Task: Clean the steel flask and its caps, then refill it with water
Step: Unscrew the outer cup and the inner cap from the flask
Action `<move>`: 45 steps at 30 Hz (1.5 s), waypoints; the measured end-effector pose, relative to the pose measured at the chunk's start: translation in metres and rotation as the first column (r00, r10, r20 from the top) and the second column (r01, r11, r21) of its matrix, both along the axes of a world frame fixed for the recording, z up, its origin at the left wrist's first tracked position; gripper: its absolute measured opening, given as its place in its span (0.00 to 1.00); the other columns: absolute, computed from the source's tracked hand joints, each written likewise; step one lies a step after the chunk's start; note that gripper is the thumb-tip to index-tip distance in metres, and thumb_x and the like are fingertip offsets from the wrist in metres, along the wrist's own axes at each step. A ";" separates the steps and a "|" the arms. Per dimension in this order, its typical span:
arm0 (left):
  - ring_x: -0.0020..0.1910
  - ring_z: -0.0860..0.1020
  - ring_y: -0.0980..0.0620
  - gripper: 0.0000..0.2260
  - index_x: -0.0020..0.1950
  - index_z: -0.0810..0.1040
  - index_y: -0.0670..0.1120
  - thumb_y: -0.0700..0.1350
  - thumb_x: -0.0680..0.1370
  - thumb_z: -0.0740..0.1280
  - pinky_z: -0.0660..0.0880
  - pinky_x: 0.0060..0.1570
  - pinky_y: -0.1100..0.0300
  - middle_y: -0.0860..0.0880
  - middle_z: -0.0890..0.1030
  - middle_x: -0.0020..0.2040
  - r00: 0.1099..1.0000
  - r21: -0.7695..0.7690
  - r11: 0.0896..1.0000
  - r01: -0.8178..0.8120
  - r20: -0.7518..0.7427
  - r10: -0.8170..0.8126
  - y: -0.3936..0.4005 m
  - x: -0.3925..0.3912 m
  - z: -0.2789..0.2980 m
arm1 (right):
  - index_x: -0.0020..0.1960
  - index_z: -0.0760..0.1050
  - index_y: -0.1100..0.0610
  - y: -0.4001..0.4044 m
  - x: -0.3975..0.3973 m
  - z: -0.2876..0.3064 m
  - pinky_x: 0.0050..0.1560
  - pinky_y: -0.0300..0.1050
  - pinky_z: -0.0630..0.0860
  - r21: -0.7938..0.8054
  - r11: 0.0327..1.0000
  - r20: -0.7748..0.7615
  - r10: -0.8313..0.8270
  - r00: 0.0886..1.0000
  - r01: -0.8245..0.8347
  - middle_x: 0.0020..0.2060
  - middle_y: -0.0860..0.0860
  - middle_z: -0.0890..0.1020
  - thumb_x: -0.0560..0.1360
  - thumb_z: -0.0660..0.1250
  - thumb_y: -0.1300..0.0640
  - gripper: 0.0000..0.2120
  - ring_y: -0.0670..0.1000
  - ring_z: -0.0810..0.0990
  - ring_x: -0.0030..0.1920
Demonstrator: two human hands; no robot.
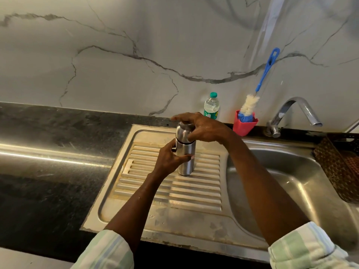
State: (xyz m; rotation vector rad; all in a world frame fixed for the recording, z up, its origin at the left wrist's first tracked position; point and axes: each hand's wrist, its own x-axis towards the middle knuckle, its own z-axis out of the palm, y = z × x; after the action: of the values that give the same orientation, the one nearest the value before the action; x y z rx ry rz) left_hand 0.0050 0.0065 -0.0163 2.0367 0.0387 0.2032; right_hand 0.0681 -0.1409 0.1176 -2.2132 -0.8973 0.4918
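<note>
A steel flask [186,158] stands upright on the ribbed steel drainboard [174,191] left of the sink. My left hand [170,159] wraps around the flask's body from the left. My right hand [202,127] comes over from the right and grips the steel outer cap [182,131] on top of the flask. A dark ring shows where the cap meets the body. Any inner cap is hidden.
The sink basin [291,175] lies to the right, with a steel tap [295,113] behind it. A red holder [244,126] with a blue bottle brush [258,88] and a plastic water bottle [211,106] stand at the wall. A brown basket [338,167] sits far right. Dark countertop [48,142] extends left.
</note>
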 end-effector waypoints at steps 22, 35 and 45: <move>0.49 0.77 0.63 0.27 0.65 0.74 0.53 0.47 0.68 0.80 0.72 0.46 0.75 0.59 0.78 0.52 1.000 0.004 1.000 0.007 0.019 -0.008 0.000 -0.001 -0.002 | 0.68 0.68 0.56 0.008 -0.014 -0.025 0.57 0.44 0.75 0.068 0.952 0.233 -0.306 0.923 0.298 0.62 0.54 0.73 0.68 0.77 0.49 0.33 0.53 0.74 0.61; 0.52 0.80 0.56 0.28 0.63 0.78 0.51 0.53 0.66 0.81 0.79 0.52 0.58 0.53 0.83 0.53 1.000 -0.030 0.999 0.011 -0.013 -0.011 0.004 0.002 -0.009 | 0.63 0.73 0.52 -0.030 -0.059 -0.026 0.56 0.43 0.79 0.572 0.730 -0.096 -0.393 0.914 0.374 0.58 0.51 0.79 0.66 0.79 0.61 0.28 0.49 0.79 0.59; 0.55 0.80 0.54 0.37 0.66 0.75 0.47 0.60 0.63 0.80 0.79 0.56 0.55 0.50 0.82 0.57 0.999 -0.021 0.999 0.029 -0.025 -0.029 0.007 0.002 -0.013 | 0.64 0.72 0.55 -0.039 -0.133 -0.146 0.50 0.27 0.70 0.203 0.913 -0.062 -0.349 0.935 0.354 0.58 0.48 0.74 0.64 0.78 0.60 0.30 0.45 0.75 0.54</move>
State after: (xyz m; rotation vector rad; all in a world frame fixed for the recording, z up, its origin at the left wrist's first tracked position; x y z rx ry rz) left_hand 0.0067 0.0138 -0.0297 2.0184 0.0269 0.1582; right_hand -0.0654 -0.1799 -0.0288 -2.1030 -0.4931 0.2378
